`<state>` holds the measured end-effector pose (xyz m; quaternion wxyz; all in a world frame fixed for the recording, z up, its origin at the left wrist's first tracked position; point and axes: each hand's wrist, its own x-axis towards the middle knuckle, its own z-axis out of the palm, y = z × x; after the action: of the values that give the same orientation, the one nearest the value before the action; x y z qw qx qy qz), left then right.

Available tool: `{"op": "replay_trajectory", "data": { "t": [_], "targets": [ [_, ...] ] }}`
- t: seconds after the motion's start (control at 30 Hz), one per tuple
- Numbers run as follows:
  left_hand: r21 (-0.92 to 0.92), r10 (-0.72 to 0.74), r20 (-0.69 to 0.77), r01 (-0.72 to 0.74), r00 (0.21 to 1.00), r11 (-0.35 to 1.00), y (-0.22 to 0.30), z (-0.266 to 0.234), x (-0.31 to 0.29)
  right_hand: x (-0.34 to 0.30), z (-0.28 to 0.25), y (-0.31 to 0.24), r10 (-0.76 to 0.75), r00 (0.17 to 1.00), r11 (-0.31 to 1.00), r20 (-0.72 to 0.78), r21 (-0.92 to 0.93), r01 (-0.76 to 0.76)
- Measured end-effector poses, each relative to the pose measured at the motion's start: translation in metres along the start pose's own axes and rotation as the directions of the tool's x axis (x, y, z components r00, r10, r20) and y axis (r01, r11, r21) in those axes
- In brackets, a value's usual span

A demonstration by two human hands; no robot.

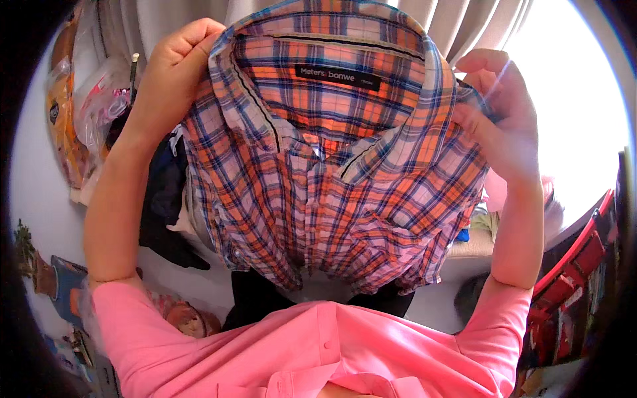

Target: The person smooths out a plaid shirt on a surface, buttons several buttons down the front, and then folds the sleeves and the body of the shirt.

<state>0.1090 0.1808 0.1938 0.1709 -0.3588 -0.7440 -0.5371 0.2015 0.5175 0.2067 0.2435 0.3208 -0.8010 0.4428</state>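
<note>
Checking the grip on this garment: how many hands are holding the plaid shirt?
2. The left hand pinches the plaid shirt at its left shoulder; the right hand grips its right shoulder.

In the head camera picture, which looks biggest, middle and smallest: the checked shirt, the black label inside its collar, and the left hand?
1. Checked shirt, by far the largest, though held close to the camera.
2. Left hand, gripping the shirt's shoulder.
3. Black label, a small strip inside the collar.
</note>
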Motion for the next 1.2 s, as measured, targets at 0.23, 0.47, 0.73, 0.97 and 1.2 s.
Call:
{"op": "replay_trajectory", "data": {
  "t": [0.23, 0.47, 0.73, 0.97, 1.2],
  "targets": [
    [-0.004, 0.044, 0.001, -0.044, 0.999, 0.999, -0.008, -0.013, -0.009, 0.009, 0.011, 0.011, -0.084, 0.994, 0.986, -0.067, -0.149, 0.073],
    [-0.099, 0.067, -0.020, -0.069, 0.998, 0.993, -0.002, -0.011, -0.015, 0.000, 0.013, 0.002, -0.202, 0.975, 0.956, -0.089, -0.232, 0.177],
    [-0.058, 0.024, -0.034, -0.026, 0.999, 0.998, -0.003, -0.009, -0.012, 0.002, 0.024, -0.013, -0.286, 0.958, 0.929, -0.031, -0.254, 0.269],
    [-0.104, 0.038, -0.121, -0.051, 0.992, 0.993, 0.000, -0.016, -0.011, 0.003, 0.020, -0.018, -0.289, 0.945, 0.904, -0.152, -0.369, 0.218],
    [0.056, 0.120, -0.011, -0.119, 0.993, 0.991, 0.013, -0.020, -0.020, -0.007, -0.005, -0.003, -0.245, 0.967, 0.904, -0.065, -0.376, 0.204]
  ]
}}
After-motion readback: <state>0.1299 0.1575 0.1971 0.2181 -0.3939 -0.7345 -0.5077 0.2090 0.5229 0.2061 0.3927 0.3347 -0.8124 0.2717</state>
